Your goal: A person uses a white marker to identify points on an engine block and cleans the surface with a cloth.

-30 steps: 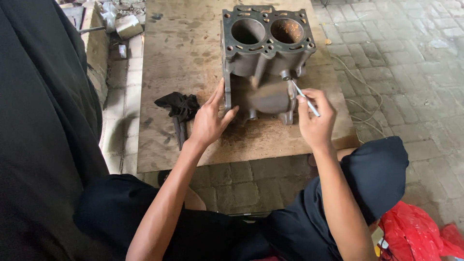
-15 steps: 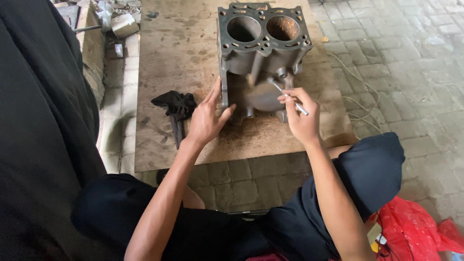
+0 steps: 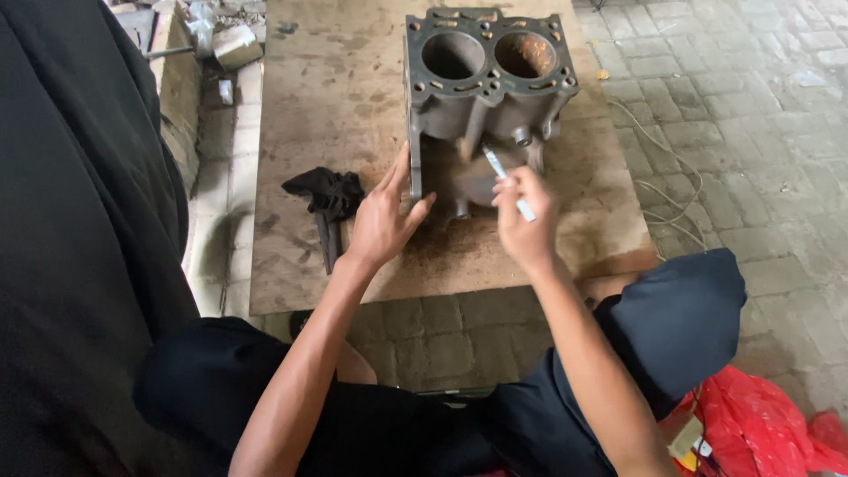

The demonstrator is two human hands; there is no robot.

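1. Paved brick floor [image 3: 760, 132], grey, spread under everything; a thin cord trailing across it to the right of the board.
2. Wooden board [image 3: 344, 97], flat on the floor, stained and dusted with rust-brown grit near its front edge.
3. Engine block [image 3: 486, 97], grey cast metal with two round bores facing up, standing on the far half of the board, rusty inside the right bore.
4. Red plastic bag [image 3: 760, 433], crumpled on the floor at lower right, beside a dark-clothed knee.
5. Left hand [image 3: 384, 221], fingers spread and released, palm pressed flat against the block's near left edge, holding nothing.
6. Right hand [image 3: 526, 216], fingers clenched around a slim tool, just in front of the block's lower face.
7. Black rag [image 3: 327, 194], bunched on the board, just left of the left hand.
8. Slim tool [image 3: 496, 168], pale and thin, tip touching the block's lower front face.
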